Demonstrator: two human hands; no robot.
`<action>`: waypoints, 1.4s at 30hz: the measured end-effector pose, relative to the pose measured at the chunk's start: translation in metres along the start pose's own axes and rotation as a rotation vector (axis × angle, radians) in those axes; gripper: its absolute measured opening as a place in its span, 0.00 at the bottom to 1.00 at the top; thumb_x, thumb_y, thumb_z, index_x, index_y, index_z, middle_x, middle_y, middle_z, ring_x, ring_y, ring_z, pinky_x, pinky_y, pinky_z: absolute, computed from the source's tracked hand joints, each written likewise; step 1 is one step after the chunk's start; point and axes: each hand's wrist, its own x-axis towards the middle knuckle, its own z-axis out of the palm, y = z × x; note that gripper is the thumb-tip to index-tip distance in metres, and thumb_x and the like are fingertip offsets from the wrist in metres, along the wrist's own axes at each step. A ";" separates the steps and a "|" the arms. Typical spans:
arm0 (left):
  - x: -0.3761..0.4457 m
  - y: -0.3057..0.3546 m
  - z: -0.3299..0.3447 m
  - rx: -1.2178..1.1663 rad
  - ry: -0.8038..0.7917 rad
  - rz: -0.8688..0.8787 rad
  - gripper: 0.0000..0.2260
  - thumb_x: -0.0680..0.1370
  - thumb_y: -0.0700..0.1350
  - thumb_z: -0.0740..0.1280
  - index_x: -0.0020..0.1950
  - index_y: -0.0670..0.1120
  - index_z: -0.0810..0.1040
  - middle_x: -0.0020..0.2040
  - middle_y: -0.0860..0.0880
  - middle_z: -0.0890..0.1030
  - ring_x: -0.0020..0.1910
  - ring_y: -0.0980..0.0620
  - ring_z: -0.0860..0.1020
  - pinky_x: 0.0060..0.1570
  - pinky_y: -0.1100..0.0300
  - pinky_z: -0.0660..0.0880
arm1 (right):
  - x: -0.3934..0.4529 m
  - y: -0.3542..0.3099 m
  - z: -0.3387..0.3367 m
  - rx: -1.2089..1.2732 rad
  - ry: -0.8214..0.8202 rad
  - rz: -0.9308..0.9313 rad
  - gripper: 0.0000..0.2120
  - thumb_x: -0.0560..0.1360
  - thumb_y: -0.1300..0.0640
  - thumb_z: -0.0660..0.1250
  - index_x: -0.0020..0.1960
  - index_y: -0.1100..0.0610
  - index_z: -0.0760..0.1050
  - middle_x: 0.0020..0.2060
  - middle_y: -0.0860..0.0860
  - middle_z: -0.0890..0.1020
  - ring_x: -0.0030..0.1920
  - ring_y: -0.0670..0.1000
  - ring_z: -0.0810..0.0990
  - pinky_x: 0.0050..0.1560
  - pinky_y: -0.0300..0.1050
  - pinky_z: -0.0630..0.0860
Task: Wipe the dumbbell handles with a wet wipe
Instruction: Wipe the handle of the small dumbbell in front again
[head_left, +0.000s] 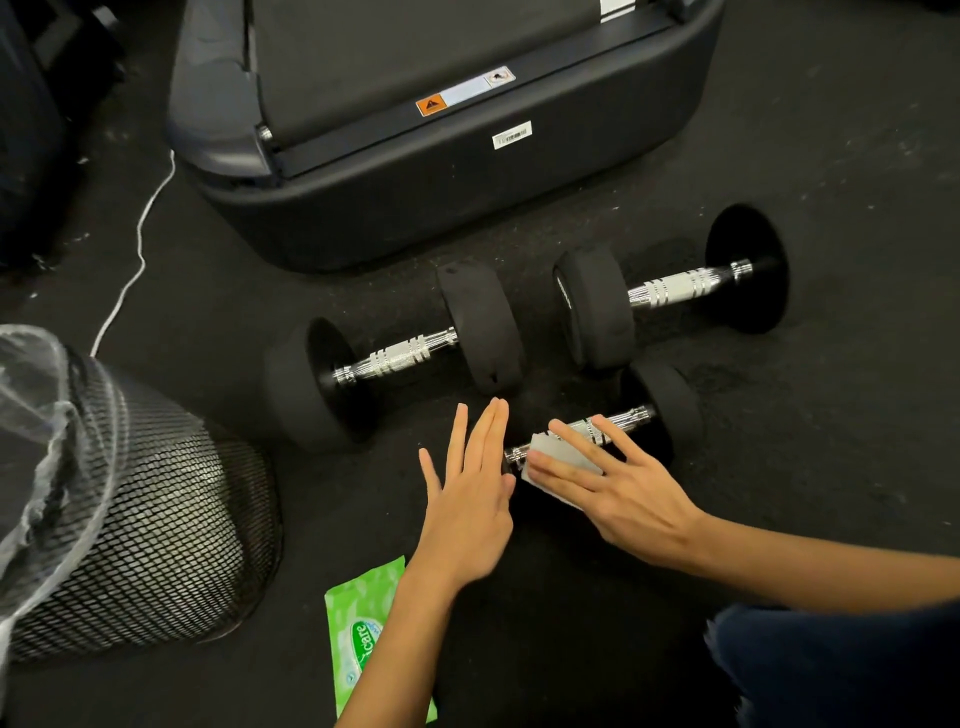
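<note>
Head view: right hand presses white wipe onto knurled chrome handle.

dark floor bears dumbbells, bin, wipes pack.

Black speckled rubber floor; treadmill; mesh bin; white cord.

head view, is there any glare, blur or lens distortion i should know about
Head view: bright glare on the knurled chrome handle of the far right dumbbell; the left hand shows slight motion blur at its fingertips; wide-angle bending curves the dark grey treadmill base and black mesh waste bin; the black rubber floor is dim.
</note>
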 end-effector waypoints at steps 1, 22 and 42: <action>0.000 -0.001 0.000 -0.012 0.002 0.003 0.33 0.83 0.40 0.55 0.78 0.57 0.37 0.77 0.66 0.36 0.73 0.64 0.28 0.73 0.40 0.33 | -0.002 -0.002 0.002 0.018 -0.015 0.016 0.42 0.70 0.52 0.74 0.78 0.53 0.58 0.77 0.52 0.61 0.79 0.58 0.45 0.76 0.61 0.44; 0.005 -0.004 -0.001 -0.015 0.010 0.003 0.31 0.83 0.41 0.54 0.79 0.57 0.39 0.77 0.65 0.37 0.73 0.65 0.29 0.72 0.44 0.31 | 0.003 -0.006 0.009 0.106 -0.018 -0.065 0.38 0.74 0.56 0.71 0.78 0.58 0.57 0.78 0.56 0.56 0.79 0.53 0.42 0.76 0.52 0.42; 0.023 0.001 -0.017 -0.133 0.163 0.143 0.19 0.78 0.54 0.67 0.69 0.56 0.74 0.70 0.61 0.70 0.75 0.66 0.55 0.74 0.56 0.32 | -0.003 -0.008 -0.030 1.298 0.002 0.610 0.09 0.81 0.52 0.63 0.58 0.46 0.80 0.51 0.44 0.80 0.53 0.42 0.77 0.53 0.39 0.72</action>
